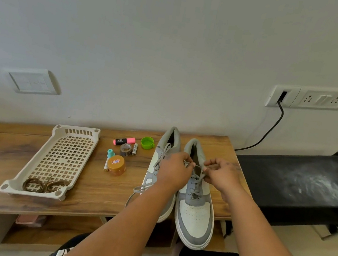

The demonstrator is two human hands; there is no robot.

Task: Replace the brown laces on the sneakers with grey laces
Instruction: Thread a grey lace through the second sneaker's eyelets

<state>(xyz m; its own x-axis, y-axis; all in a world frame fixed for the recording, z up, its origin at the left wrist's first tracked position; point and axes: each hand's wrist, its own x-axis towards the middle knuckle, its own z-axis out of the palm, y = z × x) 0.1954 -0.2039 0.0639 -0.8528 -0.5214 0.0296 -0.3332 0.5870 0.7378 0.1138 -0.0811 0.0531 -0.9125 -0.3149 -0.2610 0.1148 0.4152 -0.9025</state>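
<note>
Two white-and-grey sneakers stand side by side on the wooden table (pixel 92 191), toes toward me. The right sneaker (pixel 193 217) carries a grey lace (pixel 196 181) through its eyelets. My left hand (pixel 175 171) and my right hand (pixel 221 175) each pinch an end of that lace above the shoe's tongue. The left sneaker (pixel 166 147) is partly hidden by my left forearm; its grey lace (pixel 140 187) trails loose off the side. The brown laces (pixel 45 185) lie coiled in the near end of a beige perforated tray (pixel 58 155).
Between tray and shoes lie a pink highlighter (pixel 124 141), a green cap (pixel 147 142), a tape roll (pixel 125 149), a brown-lidded jar (pixel 116 165) and small tubes. A black treadmill (pixel 296 182) stands right of the table. A cable (pixel 270 130) runs from a wall socket.
</note>
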